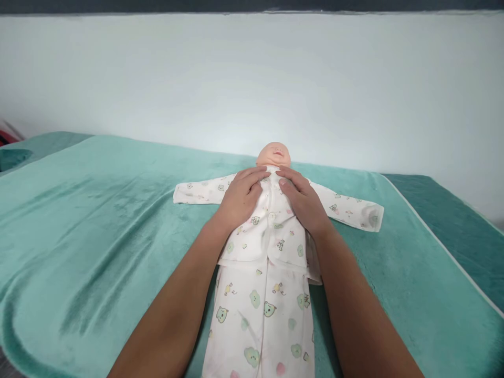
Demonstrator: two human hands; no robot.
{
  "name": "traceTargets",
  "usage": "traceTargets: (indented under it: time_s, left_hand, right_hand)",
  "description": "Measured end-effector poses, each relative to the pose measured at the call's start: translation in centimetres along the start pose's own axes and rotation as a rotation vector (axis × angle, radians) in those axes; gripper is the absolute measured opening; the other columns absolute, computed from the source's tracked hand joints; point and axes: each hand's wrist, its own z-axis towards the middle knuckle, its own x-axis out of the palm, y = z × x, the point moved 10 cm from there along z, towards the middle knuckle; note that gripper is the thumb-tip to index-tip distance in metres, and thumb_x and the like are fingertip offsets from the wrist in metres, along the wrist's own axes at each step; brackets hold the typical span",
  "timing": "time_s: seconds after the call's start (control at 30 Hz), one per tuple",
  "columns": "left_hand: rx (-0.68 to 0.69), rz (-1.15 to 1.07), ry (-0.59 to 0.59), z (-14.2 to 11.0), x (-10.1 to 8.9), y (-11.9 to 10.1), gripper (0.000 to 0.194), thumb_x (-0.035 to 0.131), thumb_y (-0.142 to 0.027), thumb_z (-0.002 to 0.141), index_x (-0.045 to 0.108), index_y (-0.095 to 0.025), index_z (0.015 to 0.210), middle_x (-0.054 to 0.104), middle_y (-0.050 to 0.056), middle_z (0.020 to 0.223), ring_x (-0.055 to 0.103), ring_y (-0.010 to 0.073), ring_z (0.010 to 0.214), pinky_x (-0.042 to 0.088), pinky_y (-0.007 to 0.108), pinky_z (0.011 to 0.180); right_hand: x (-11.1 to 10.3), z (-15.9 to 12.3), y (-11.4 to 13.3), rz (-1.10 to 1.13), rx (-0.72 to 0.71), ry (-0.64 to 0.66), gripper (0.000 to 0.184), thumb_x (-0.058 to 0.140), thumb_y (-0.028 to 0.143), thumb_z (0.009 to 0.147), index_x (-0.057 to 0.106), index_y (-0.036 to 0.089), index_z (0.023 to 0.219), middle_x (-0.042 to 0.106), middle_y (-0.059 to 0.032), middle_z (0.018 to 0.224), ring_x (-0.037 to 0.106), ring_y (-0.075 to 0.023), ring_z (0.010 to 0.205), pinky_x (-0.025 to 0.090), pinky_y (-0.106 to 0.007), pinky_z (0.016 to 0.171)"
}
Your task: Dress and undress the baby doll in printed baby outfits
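Note:
A baby doll (pixel 274 154) lies on its back with its head away from me. It wears a white printed shirt (pixel 244 247), the sleeves spread out to both sides, and matching pants (pixel 262 320). My left hand (pixel 243 197) rests on the left side of the shirt's chest, fingers stretched toward the collar. Opposite it, my right hand (pixel 302 198) lies on the right side of the chest, also with outstretched fingers. A button (pixel 271 216) shows on the shirt front between my wrists. Shirt fabric hangs loose beside my right forearm.
A teal plush blanket (pixel 98 236) with soft creases covers the surface under the doll. A darker teal cloth (pixel 452 226) shows past its right edge. Behind stands a white wall (pixel 236 79). Something red (pixel 6 137) peeks in at the far left.

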Motion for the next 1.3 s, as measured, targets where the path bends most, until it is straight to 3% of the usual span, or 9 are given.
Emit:
traceTargets:
  time_s: [0.13, 0.33, 0.6, 0.8, 1.07, 1.3]
  left_hand:
    - [-0.039, 0.006, 0.035, 0.05, 0.23, 0.25, 0.046, 0.035, -0.018, 0.094, 0.065, -0.024, 0.128, 0.054, -0.001, 0.15, 0.042, 0.0174, 0.142, 0.03, 0.039, 0.124]
    - [-0.077, 0.02, 0.071, 0.04, 0.46, 0.45, 0.047, 0.033, -0.021, 0.096, 0.061, -0.025, 0.133, 0.049, -0.001, 0.153, 0.038, 0.018, 0.146, 0.029, 0.04, 0.125]
    - [-0.071, 0.064, 0.116, 0.41, 0.99, 0.64, 0.055, 0.03, -0.022, 0.095, 0.051, -0.026, 0.146, 0.043, -0.001, 0.158, 0.034, 0.0193, 0.148, 0.026, 0.042, 0.125]
    - [-0.099, 0.078, 0.11, 0.61, 0.8, 0.58, 0.054, 0.032, -0.022, 0.094, 0.058, -0.025, 0.141, 0.045, 0.0, 0.157, 0.035, 0.0198, 0.148, 0.026, 0.041, 0.125]
    - [-0.092, 0.043, 0.111, 0.55, 0.88, 0.8, 0.052, 0.033, -0.023, 0.094, 0.059, -0.027, 0.139, 0.046, 0.0, 0.156, 0.036, 0.0199, 0.147, 0.026, 0.042, 0.125]
    - [-0.09, 0.046, 0.132, 0.63, 1.0, 0.69, 0.052, 0.034, -0.021, 0.094, 0.058, -0.029, 0.139, 0.046, 0.0, 0.156, 0.036, 0.0223, 0.147, 0.026, 0.046, 0.125]
  right_hand:
    - [-0.14, -0.19, -0.29, 0.048, 0.02, -0.026, 0.028, 0.059, 0.039, 0.091, 0.069, 0.03, 0.115, 0.061, 0.0004, 0.141, 0.048, -0.0247, 0.137, 0.032, -0.049, 0.118]
    - [0.03, -0.28, -0.04, 0.005, 0.004, 0.009, 0.033, 0.056, 0.039, 0.093, 0.068, 0.031, 0.123, 0.057, 0.001, 0.147, 0.044, -0.0235, 0.141, 0.027, -0.049, 0.122]
    - [-0.14, -0.28, -0.19, 0.023, -0.011, -0.023, 0.026, 0.058, 0.038, 0.091, 0.071, 0.03, 0.112, 0.059, 0.0007, 0.144, 0.047, -0.0245, 0.138, 0.031, -0.05, 0.119]
    - [-0.36, -0.28, 0.18, -0.008, -0.042, -0.047, 0.022, 0.058, 0.035, 0.091, 0.073, 0.029, 0.105, 0.062, -0.0004, 0.139, 0.052, -0.0252, 0.133, 0.034, -0.049, 0.117]
    - [0.04, -0.27, 0.37, -0.078, -0.011, 0.015, 0.03, 0.053, 0.036, 0.096, 0.075, 0.034, 0.117, 0.057, 0.0029, 0.146, 0.043, -0.0237, 0.141, 0.026, -0.05, 0.121]
    - [-0.12, -0.58, 0.38, -0.025, -0.016, 0.022, 0.028, 0.056, 0.04, 0.095, 0.076, 0.037, 0.115, 0.058, 0.0043, 0.145, 0.043, -0.0249, 0.142, 0.027, -0.052, 0.121]
